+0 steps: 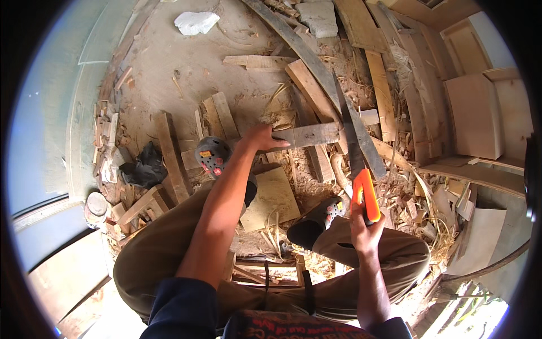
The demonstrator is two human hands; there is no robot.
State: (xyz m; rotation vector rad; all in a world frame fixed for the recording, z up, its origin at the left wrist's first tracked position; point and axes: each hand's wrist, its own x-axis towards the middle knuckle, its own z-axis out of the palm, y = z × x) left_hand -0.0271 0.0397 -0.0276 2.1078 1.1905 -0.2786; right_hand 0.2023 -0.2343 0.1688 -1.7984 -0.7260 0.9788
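Note:
My right hand (367,226) is wrapped around the orange handle of a handsaw (352,138). The long dark blade points away from me and passes just at the right end of a short wooden board (310,135). Whether the teeth touch the wood, I cannot tell. My left hand (263,138) grips that board near its left part, thumb lying along the near side and fingers over the far side, partly hidden. The board runs crosswise over other pieces of wood. My left clog (213,156) is close beside the left hand; the right clog (316,222) rests nearer the saw handle.
A long dark plank (299,48) slants across the far right. Wood offcuts (172,152) and shavings cover the ground. A black plastic bag (144,166) and a can (96,206) lie left. A white lump (196,23) is far off; wooden panels (473,116) stand right.

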